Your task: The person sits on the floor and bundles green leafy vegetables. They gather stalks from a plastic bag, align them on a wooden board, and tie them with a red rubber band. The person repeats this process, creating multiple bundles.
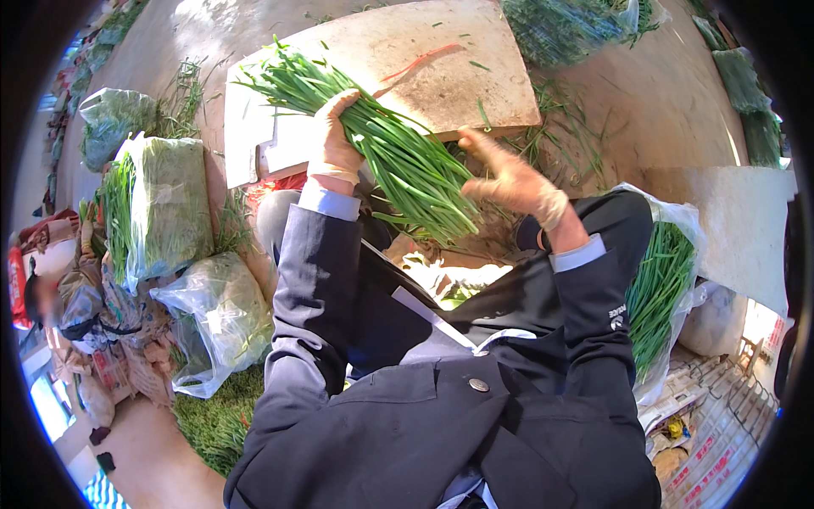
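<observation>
My left hand (336,141), in a thin glove, is wrapped around a thick bunch of long green chives (407,151). The bunch slants down to the right over the near edge of a worn pale board (480,95). Its upper-left end lies over the board, and its lower-right end hangs above my lap. Beside that lower end is my right hand (514,177), gloved too, slightly blurred, fingers spread and nothing in them. A red strip (421,61) lies on the board among a few loose green bits.
At left stand a plastic-wrapped bundle of greens (172,207) and a clear bag (226,312), with piled greens (213,413) below. On my right is a bag of chives (661,292). More bagged greens (566,28) lie beyond the board. Another person (82,296) is at far left.
</observation>
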The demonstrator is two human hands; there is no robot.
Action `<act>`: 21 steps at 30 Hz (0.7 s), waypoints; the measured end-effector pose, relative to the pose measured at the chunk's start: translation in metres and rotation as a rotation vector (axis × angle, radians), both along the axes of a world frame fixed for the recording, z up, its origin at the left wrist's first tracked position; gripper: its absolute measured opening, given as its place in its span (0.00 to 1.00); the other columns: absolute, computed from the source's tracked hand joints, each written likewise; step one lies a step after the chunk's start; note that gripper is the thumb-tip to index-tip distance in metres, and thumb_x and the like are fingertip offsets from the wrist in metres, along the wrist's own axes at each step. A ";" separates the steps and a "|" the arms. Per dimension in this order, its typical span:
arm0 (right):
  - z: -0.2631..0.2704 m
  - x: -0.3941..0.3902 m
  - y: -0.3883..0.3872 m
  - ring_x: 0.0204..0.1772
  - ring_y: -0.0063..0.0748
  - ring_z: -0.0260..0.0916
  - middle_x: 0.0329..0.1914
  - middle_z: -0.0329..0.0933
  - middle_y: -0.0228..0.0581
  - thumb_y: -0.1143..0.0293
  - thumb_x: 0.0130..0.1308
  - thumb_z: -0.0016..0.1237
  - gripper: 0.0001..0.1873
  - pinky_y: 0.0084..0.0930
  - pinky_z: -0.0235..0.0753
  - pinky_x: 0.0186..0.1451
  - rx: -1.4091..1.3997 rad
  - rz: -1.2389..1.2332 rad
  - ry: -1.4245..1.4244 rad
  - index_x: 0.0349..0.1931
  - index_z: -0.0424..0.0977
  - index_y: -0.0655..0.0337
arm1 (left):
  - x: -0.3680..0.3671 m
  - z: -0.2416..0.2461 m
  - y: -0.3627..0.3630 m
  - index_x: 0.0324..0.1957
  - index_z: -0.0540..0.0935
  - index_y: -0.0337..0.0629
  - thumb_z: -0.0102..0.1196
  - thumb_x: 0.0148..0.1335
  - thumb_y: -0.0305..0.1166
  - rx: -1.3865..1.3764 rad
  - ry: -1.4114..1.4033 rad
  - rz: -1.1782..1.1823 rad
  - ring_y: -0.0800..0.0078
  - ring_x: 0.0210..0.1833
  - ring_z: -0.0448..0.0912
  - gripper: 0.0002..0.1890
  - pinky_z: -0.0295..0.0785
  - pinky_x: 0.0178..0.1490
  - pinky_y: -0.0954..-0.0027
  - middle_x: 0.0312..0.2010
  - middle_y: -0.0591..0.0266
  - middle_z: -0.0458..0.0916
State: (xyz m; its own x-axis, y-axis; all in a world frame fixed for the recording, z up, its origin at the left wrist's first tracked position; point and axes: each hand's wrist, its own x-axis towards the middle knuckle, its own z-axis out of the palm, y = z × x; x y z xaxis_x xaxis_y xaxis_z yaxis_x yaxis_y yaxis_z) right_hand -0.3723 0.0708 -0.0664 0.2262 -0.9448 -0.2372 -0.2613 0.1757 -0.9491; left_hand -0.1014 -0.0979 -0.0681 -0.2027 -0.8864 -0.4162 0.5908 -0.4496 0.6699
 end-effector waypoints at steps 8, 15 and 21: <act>0.004 0.014 -0.014 0.79 0.33 0.67 0.78 0.72 0.46 0.75 0.64 0.56 0.44 0.32 0.61 0.84 0.087 0.194 -0.078 0.82 0.59 0.69 | -0.022 -0.006 0.017 0.43 0.87 0.37 0.66 0.69 0.31 0.087 0.060 -0.214 0.62 0.34 0.88 0.07 0.88 0.41 0.60 0.36 0.56 0.90; 0.002 0.016 -0.011 0.75 0.38 0.71 0.75 0.75 0.54 0.73 0.65 0.54 0.42 0.32 0.66 0.81 0.091 0.316 0.034 0.81 0.59 0.71 | -0.026 0.006 0.024 0.40 0.85 0.36 0.68 0.66 0.29 0.123 -0.045 -0.262 0.59 0.29 0.88 0.07 0.89 0.36 0.58 0.31 0.53 0.88; 0.020 0.010 0.001 0.78 0.46 0.72 0.75 0.74 0.55 0.61 0.70 0.67 0.45 0.38 0.69 0.81 -0.016 0.087 0.140 0.81 0.61 0.68 | -0.024 0.004 0.017 0.38 0.85 0.37 0.68 0.65 0.29 0.111 -0.058 -0.158 0.59 0.29 0.87 0.06 0.87 0.35 0.57 0.30 0.55 0.86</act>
State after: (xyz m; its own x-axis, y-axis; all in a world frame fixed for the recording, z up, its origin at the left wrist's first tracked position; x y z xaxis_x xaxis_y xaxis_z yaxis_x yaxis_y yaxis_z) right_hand -0.3624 0.0722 -0.0466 0.2728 -0.9270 -0.2575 -0.4048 0.1322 -0.9048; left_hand -0.1259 -0.0811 -0.0638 -0.3083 -0.7938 -0.5242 0.4694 -0.6062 0.6420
